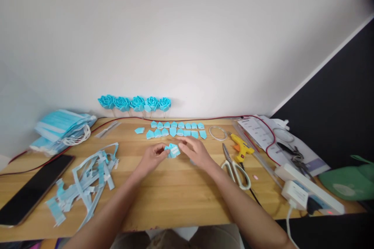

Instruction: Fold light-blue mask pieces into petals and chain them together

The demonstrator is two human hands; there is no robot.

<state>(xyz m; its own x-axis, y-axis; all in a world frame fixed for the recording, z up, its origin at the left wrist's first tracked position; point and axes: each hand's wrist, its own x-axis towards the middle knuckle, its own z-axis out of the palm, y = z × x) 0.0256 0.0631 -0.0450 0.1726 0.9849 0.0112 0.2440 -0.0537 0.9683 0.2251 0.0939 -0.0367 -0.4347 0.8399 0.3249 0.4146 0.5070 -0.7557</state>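
Between my two hands is a small light-blue folded fabric piece [173,151] with a pale strip across it, just above the wooden table. My left hand [154,157] pinches its left edge between thumb and fingers. At its right edge is my right hand [197,153], with fingers stretched out and thumb apart from them; whether the thumb touches the piece I cannot tell. Beyond the hands, similar blue pointed pieces [173,131] lie in two rows, with one separate piece [139,130] to their left. Another bit of blue shows partly beneath my right hand.
Several blue fabric roses [137,103] on thin stems stand along the wall. Left are stacked face masks [60,128], blue scraps [87,183] and a phone [36,188]. Right are scissors [233,169], a yellow glue gun [242,147], a wire coil [218,133] and a power strip [309,190].
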